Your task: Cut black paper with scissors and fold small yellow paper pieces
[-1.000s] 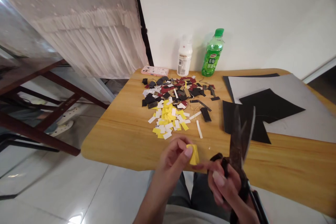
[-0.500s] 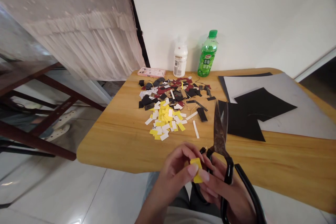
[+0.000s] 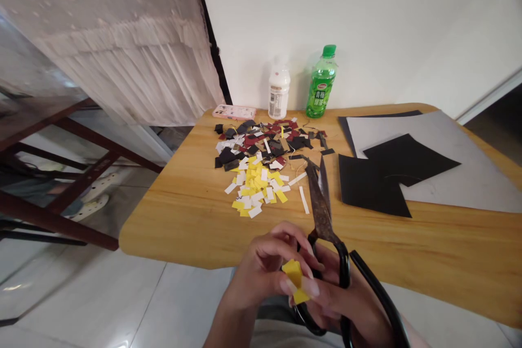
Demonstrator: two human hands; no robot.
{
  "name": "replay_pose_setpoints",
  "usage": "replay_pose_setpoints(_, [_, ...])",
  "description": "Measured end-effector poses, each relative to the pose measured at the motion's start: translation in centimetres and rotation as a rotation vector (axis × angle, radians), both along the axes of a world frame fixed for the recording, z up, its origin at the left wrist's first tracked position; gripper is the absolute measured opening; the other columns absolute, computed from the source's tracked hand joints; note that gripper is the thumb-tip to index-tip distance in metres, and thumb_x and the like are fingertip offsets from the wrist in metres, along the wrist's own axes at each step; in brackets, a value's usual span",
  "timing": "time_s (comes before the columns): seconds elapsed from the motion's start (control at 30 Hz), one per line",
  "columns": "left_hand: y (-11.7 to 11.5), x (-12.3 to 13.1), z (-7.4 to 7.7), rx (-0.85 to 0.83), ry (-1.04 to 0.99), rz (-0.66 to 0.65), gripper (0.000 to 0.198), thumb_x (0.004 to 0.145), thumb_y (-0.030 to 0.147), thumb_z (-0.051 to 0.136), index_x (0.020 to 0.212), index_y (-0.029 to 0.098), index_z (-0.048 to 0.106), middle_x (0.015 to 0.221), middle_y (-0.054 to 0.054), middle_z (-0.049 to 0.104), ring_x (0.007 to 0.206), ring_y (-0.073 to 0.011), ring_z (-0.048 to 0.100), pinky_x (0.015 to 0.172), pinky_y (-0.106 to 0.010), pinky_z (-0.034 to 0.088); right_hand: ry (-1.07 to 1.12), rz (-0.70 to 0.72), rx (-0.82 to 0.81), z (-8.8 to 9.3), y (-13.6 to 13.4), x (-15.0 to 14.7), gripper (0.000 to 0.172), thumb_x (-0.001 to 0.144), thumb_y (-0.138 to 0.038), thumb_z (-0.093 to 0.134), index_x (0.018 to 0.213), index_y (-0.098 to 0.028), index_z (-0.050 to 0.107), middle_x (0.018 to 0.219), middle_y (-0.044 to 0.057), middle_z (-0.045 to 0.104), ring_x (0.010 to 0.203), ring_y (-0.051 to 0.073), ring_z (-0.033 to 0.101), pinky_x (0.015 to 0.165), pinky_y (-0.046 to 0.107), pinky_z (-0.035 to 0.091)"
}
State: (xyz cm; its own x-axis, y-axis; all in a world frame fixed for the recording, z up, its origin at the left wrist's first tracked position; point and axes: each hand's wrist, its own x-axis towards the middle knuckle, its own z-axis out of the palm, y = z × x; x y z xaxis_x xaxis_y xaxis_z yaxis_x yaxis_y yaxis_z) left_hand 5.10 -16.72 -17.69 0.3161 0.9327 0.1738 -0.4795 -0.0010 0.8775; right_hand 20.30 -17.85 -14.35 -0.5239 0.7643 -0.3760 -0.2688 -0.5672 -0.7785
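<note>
My left hand [image 3: 265,263] pinches a small yellow paper piece [image 3: 295,279] near the table's front edge, fingers closed on it. My right hand [image 3: 346,304] is wrapped through the black handles of large rusty scissors [image 3: 322,209], whose blades point up and away, almost together. The thumb of my right hand also touches the yellow piece. Beyond the hands a heap of cut paper bits [image 3: 261,160], yellow, white, black and red, lies on the wooden table [image 3: 191,212].
Black paper sheets [image 3: 379,174] lie on a grey sheet [image 3: 460,168] at the right. A white bottle [image 3: 279,93], a green bottle [image 3: 320,84] and a pink phone [image 3: 236,112] stand at the back edge by the wall. A dark wooden frame [image 3: 61,212] and curtain are at the left.
The scissors swung left and their blades came together. Both hands drew closer and lower, and my right thumb now meets the yellow piece held by my left hand.
</note>
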Motion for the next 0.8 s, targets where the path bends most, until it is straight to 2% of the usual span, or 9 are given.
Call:
replay_pose_setpoints(0.13, [-0.1,0.5,-0.6,-0.004,-0.071,0.049,0.02,0.073,0.051,0.083,0.08,0.032,0.082,0.092,-0.005,0.063,0.074,-0.0195,0.064,0.068,-0.034,0.051,0.077,-0.067,0.014,-0.3,-0.2,-0.5,0.057,0.067,-0.061,0.084,0.079,-0.021,0.046,0.052,-0.01,0.041,0.042,0.002,0.026,0.043,0.018,0.023])
replay_pose_setpoints(0.2, [-0.1,0.8,-0.7,0.005,-0.096,0.124,0.023,0.07,0.053,0.084,0.076,0.031,0.08,0.087,-0.003,0.063,0.073,-0.019,0.062,0.068,-0.034,0.049,0.099,-0.131,-0.003,-0.3,-0.4,-0.7,0.056,0.069,-0.061,0.083,0.079,-0.021,0.044,0.053,-0.012,0.037,0.043,0.002,0.023,0.043,0.018,0.023])
replay_pose_setpoints(0.3, [-0.1,1.1,-0.9,-0.001,-0.107,0.259,0.029,0.068,0.057,0.084,0.07,0.029,0.076,0.082,-0.002,0.062,0.076,-0.0188,0.057,0.068,-0.031,0.046,0.058,-0.213,0.01,-0.2,-0.6,-0.7,0.058,0.067,-0.058,0.086,0.077,-0.021,0.043,0.062,-0.008,0.051,0.044,0.002,0.028,0.044,0.018,0.023])
replay_pose_setpoints(0.4, [-0.2,1.3,-1.1,0.011,-0.092,0.324,0.033,0.067,0.06,0.083,0.068,0.028,0.074,0.078,-0.002,0.061,0.074,-0.0184,0.053,0.065,-0.03,0.043,-0.012,-0.264,0.081,-0.1,-0.6,-0.6,0.057,0.065,-0.056,0.087,0.077,-0.021,0.044,0.079,0.0,0.064,0.051,0.004,0.035,0.046,0.019,0.024])
replay_pose_setpoints(0.57, [-0.1,1.6,-1.2,0.173,-0.03,0.321,0.025,0.071,0.055,0.082,0.077,0.032,0.076,0.068,0.0,0.063,0.07,-0.0185,0.056,0.07,-0.033,0.042,-0.139,-0.343,0.128,0.5,-0.6,-0.8,0.056,0.066,-0.058,0.087,0.073,-0.021,0.046,0.062,-0.007,0.047,0.054,0.006,0.034,0.049,0.02,0.026])
replay_pose_setpoints(0.67, [0.1,1.5,-1.2,0.256,-0.008,0.346,0.023,0.073,0.051,0.083,0.087,0.034,0.077,0.068,0.001,0.069,0.069,-0.0173,0.058,0.07,-0.032,0.042,-0.123,-0.377,0.108,0.9,-0.7,-1.0,0.053,0.068,-0.056,0.086,0.075,-0.021,0.047,0.062,-0.008,0.05,0.051,0.005,0.035,0.048,0.019,0.025])
replay_pose_setpoints(0.8, [0.3,0.9,-1.2,0.423,0.031,0.425,0.033,0.072,0.042,0.087,0.101,0.031,0.076,0.075,0.001,0.076,0.07,-0.0155,0.062,0.069,-0.029,0.046,-0.114,-0.387,0.087,1.0,-0.8,-1.0,0.054,0.068,-0.054,0.087,0.074,-0.022,0.044,0.06,-0.009,0.053,0.048,0.005,0.038,0.048,0.019,0.028])
